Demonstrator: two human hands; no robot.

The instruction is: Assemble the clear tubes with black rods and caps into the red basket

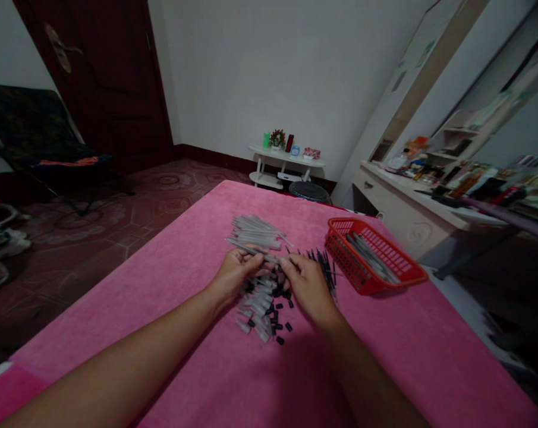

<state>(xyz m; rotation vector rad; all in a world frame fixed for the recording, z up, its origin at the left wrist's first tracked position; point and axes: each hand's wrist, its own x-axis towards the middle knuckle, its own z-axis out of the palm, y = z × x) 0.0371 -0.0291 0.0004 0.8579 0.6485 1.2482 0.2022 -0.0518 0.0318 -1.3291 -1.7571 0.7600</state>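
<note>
My left hand (235, 273) is closed around a slim pen (242, 244), which points up to the left. At the pen's right end, my right hand (308, 285) pinches it between thumb and fingers; the exact part there is hidden. Just beyond my hands lies a pile of clear pen barrels (256, 230). Clear pen caps (260, 302) are heaped below my hands, with small black end plugs (280, 340) scattered beside them. Thin dark refills (327, 267) lie to the right of my right hand, partly covered by it.
A red plastic basket (360, 284) holding several pens (372, 257) stands on the pink cloth (170, 285) at the right. Farther off are a small white shelf (260, 150), a cluttered dresser (406, 208), a dark door (112, 77) and a folding chair (28, 128).
</note>
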